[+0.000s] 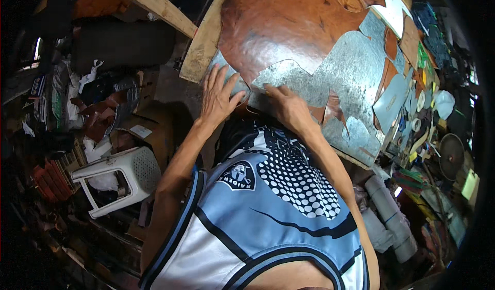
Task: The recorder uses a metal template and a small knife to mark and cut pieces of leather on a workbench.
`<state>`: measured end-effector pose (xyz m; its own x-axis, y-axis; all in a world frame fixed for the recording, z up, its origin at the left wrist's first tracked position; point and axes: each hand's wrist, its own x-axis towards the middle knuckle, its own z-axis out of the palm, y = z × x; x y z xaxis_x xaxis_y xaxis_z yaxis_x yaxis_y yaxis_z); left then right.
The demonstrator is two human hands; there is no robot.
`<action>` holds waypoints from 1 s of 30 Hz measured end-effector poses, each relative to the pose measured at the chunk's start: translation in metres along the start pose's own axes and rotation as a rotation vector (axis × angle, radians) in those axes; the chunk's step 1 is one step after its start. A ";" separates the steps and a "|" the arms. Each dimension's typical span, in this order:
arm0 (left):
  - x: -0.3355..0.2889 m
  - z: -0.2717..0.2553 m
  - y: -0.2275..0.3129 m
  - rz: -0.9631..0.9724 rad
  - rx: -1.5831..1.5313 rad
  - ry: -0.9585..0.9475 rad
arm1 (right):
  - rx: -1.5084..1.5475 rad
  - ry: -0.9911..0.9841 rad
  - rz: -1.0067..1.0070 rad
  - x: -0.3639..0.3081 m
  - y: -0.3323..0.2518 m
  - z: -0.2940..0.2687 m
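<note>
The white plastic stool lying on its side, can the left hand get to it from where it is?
Probably not easily. The left hand is flat on the metal sheet, and the stool lies off the bench, down by the elbow.

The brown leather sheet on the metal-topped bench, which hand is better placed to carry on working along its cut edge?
Probably the right hand: its fingertips sit at the brown leather sheet's cut edge. The left hand lies flat beside it, fingers spread, apparently steadying it.

Head cam, steep downward, prob. close.
</note>
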<state>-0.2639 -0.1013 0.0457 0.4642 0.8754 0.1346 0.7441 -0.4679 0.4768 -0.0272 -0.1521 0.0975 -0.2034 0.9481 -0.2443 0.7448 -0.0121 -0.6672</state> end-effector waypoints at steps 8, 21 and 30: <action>0.021 0.012 -0.019 -0.140 0.061 0.014 | -0.214 0.405 0.491 -0.053 0.075 -0.007; 0.151 0.010 -0.052 -0.335 -0.518 0.066 | -0.192 0.539 0.708 -0.105 0.088 0.009; 0.168 0.006 -0.057 -0.460 -0.941 -0.096 | 0.235 0.692 0.929 -0.148 0.038 0.037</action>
<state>-0.2252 0.0721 0.0357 0.2982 0.9125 -0.2801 0.2038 0.2258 0.9526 0.0073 -0.3048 0.0821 0.7962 0.5141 -0.3190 0.2755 -0.7775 -0.5654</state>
